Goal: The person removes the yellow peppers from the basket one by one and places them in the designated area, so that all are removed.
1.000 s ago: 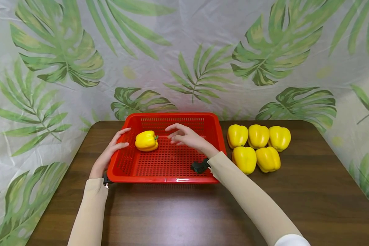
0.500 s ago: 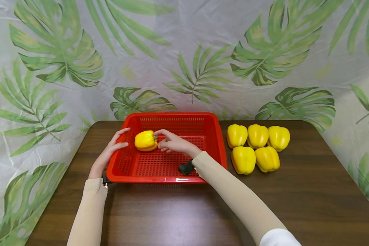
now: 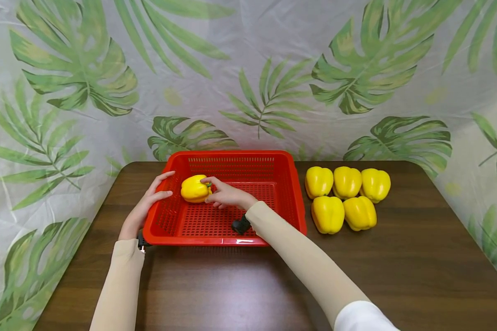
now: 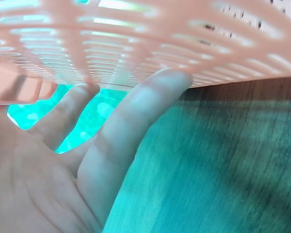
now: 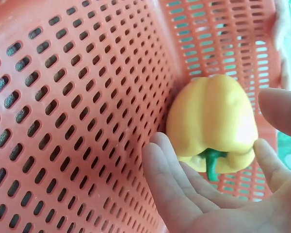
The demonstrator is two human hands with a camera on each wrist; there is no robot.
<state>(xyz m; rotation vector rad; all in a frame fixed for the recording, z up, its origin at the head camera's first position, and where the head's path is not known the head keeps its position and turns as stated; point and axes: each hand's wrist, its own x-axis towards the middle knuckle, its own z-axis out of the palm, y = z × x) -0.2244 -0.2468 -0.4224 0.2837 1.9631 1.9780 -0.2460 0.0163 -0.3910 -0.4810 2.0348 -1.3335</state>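
Note:
A yellow bell pepper (image 3: 193, 189) with a green stem lies on its side in the left part of the red plastic basket (image 3: 248, 241). Around its stem end my right hand (image 3: 229, 195) reaches, fingers spread. In the right wrist view, fingertips (image 5: 160, 145) overlap the pepper's edges on both sides; firm contact cannot be made out. My left hand (image 3: 142, 209) holds the basket's left side, with two digits over the rim in the head view. The left wrist view shows other fingers (image 4: 131, 121) against the slotted outer wall.
Several yellow bell peppers (image 3: 328, 214) sit in two rows on the brown wooden table (image 3: 414, 257), just right of the basket. A leaf-print cloth (image 3: 269, 82) hangs behind the table. A black wrist device (image 3: 241, 225) on the right arm hangs inside the basket.
My right hand has moved left inside the basket, from its middle to the pepper's stem end. The left hand, the basket and the peppers stay put.

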